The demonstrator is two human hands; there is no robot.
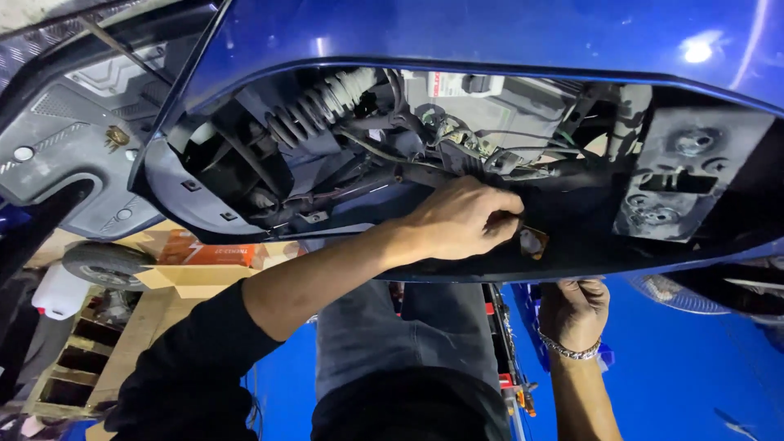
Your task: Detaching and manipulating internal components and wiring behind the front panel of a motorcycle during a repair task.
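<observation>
A blue scooter body panel [457, 33] fills the upper view, with its open inside facing me. My left hand [461, 219], on a black-sleeved arm, reaches into the opening. Its fingers are pinched on a small brown and metal clip [532, 242] at the panel's lower rim. My right hand [576, 309], wearing a metal bracelet, is below that spot with its fingers curled against the lower edge of the panel [653, 265]. Inside the opening are a white coil spring [327, 96], black wiring [384, 151] and a grey box [498, 102].
A grey inner cover [57, 155] sits at the left. Below it lie a small tyre [106, 263], orange and plain cardboard boxes [204, 260], a white jug [57, 291] and a wooden pallet [77, 367]. My grey trousers [384, 343] and a blue floor [678, 367] show underneath.
</observation>
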